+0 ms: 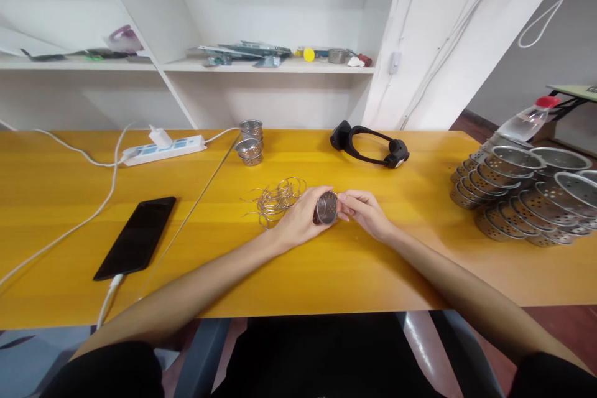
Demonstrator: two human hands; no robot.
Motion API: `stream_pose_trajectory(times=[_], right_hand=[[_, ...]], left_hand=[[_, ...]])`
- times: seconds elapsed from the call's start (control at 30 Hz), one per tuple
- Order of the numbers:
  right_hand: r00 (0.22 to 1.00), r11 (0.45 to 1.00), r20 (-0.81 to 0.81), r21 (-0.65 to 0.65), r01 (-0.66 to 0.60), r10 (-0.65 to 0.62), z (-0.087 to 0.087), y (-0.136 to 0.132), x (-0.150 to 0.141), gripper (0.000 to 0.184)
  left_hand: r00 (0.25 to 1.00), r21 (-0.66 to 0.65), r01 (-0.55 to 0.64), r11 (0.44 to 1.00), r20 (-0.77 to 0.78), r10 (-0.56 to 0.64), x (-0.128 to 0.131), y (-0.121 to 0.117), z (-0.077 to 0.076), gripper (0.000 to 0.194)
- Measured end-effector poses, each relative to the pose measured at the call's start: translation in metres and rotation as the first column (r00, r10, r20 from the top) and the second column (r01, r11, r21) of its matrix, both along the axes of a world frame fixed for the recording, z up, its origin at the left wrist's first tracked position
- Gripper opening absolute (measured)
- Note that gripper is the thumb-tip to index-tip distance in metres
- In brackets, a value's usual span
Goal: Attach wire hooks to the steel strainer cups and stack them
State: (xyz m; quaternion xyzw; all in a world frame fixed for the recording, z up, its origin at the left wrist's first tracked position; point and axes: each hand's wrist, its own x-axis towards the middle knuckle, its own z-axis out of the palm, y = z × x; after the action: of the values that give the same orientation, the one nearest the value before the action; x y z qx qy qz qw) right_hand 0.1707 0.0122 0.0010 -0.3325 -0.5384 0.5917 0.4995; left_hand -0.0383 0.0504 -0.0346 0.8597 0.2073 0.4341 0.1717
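My left hand is wrapped round a small perforated metal cup, tilted with its open mouth toward me. At the cup's right side, my right hand pinches with thumb and forefinger by the rim. A thin bit of wire seems to show at those fingertips, but it is too small to make out for certain. Just left of my left hand lies a loose pile of bent metal wires, partly hidden by that hand.
Stacked perforated cups stand at the right, with a bottle behind. More cups stand at the back. A black headset, a phone on its cable and a power strip lie about the table.
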Motion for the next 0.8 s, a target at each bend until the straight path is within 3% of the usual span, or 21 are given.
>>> stream_pose_trajectory(times=[0.8], right_hand=[[0.995,0.998,0.086,0.041,0.055,-0.058,0.0009,-0.0002,-0.0015,0.040]], left_hand=[[0.999,-0.011,-0.010,1.000,-0.034,0.010,-0.0010,-0.0002,0.0000,0.074]])
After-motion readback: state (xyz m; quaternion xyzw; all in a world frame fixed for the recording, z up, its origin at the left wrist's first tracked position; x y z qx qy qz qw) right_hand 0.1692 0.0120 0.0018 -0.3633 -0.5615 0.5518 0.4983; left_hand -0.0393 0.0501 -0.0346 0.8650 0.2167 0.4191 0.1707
